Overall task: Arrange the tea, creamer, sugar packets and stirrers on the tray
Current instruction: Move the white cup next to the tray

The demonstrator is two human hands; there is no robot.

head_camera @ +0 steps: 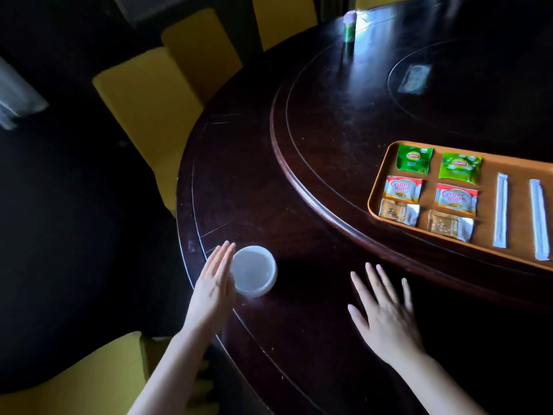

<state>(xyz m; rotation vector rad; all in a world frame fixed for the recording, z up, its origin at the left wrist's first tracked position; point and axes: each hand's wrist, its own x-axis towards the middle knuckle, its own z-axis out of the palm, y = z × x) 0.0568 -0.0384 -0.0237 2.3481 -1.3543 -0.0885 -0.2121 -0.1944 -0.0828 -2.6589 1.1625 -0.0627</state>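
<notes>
A tan tray (377,187) lies at the right on the raised turntable. On it sit two green tea packets (414,159) (460,167), two red-and-white creamer packets (402,189) (456,198), two clear sugar packets (398,211) (449,225) and two wrapped stirrers (501,209) (539,219), laid in rows. My left hand (216,284) is flat with fingers straight, its edge against a white round container (253,271) on the table. My right hand (386,310) hovers open, fingers spread, above the dark table, well short of the tray.
The dark round wooden table (239,187) has a raised turntable rim (287,163). A green canister (349,26) with a pale lid stands at the far side. Yellow chairs (146,94) ring the table's left edge; another chair (98,375) is at the near left.
</notes>
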